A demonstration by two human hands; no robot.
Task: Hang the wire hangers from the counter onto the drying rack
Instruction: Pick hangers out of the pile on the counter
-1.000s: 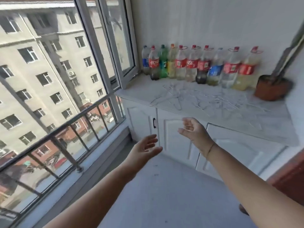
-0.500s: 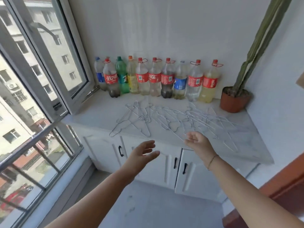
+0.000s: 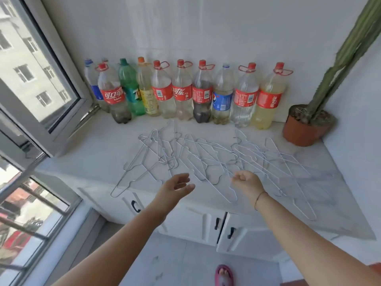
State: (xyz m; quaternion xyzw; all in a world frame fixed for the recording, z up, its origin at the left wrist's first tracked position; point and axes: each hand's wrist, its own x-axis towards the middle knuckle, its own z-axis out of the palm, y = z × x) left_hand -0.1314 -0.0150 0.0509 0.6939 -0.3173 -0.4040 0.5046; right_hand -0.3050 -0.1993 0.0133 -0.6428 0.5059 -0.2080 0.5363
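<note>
Sprawling across the counter — thin, silvery, overlapping wire hangers.

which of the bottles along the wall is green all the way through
The green bottle, third from the window end, with a green cap. The other bottles are clear plastic with red, blue or yellow labels.

Silver wire hangers, white grey-veined marble counter, red-labelled bottles, green bottle, terracotta pot, pink slipper
</note>
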